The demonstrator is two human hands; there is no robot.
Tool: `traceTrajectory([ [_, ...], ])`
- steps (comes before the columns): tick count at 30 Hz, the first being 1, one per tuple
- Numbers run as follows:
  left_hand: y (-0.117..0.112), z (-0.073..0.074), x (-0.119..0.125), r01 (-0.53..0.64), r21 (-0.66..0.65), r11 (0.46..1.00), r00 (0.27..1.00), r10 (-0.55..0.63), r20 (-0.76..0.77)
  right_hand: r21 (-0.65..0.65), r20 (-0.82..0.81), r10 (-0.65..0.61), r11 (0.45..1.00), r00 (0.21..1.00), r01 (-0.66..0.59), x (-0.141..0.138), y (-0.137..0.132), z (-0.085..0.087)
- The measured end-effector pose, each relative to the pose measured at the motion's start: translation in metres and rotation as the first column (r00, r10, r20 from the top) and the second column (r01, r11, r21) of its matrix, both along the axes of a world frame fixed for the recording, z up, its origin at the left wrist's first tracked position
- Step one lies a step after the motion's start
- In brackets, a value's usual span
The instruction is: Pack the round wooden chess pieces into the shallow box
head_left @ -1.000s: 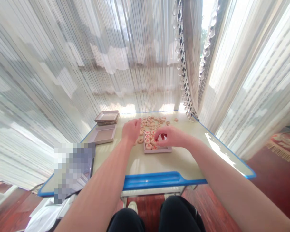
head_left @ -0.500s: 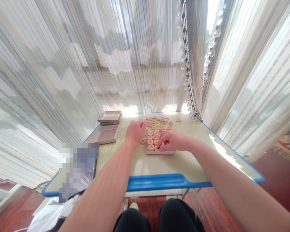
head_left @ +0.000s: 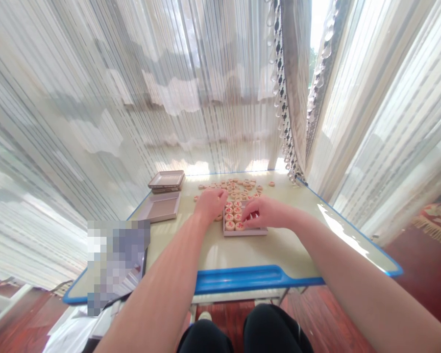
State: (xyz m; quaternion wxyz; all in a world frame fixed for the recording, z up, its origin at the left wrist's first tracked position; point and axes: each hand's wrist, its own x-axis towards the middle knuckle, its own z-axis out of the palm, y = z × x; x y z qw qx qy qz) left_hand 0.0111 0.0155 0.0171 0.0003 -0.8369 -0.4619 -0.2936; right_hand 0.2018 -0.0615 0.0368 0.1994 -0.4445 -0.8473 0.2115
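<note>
"Curling inward at the centre of the frame, is that right hand [head_left: 267, 212] wide or narrow?"

"Narrow to middling: its fingers bend down and the palm stays hidden. The fingertips come right up to the second column of red-lettered xiangqi pieces [head_left: 238, 216]; whether they pinch one or merely touch it, I cannot tell."

"Where do those pieces sit?"

"Inside a shallow box [head_left: 245, 233], just below the middle of the frame. Two columns of four show, lying flat with characters facing up, along its left side. The hand covers much of the right side."

"And the left hand [head_left: 209, 203]?"

"Just left of the box's upper left corner, with its fingers folded toward the palm in a narrow, loose curl. I cannot tell if anything is inside. A loose piece [head_left: 218, 217] peeks out beside the wrist, near the box's left wall."

"What lies beyond the hands?"

"A scatter of more xiangqi pieces [head_left: 231, 188] on the blue-edged table [head_left: 297, 250], above the box in the frame. An open shallow tray [head_left: 160, 208] lies left of centre, with a stack of trays [head_left: 166, 181] just above it."
</note>
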Motion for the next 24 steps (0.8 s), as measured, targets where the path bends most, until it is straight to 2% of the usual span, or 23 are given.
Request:
traceTrajectory([
  [7,0.0,-0.0024,-0.0001,0.042,-0.09,0.995,0.999,-0.045,-0.026,-0.008,0.017,-0.009,1.0,1.0,0.009,-0.0024,0.0021,-0.0025],
  [16,0.0004,-0.002,0.0003,0.037,-0.081,0.996,0.999,-0.04,-0.03,-0.007,-0.026,-0.045,0.999,0.999,0.045,0.006,0.0036,0.0018],
  [24,-0.0011,-0.0006,0.0003,0.029,-0.1,0.995,0.999,-0.031,-0.02,-0.049,-0.002,-0.019,0.999,1.0,0.019,0.0004,0.0054,-0.0053],
])
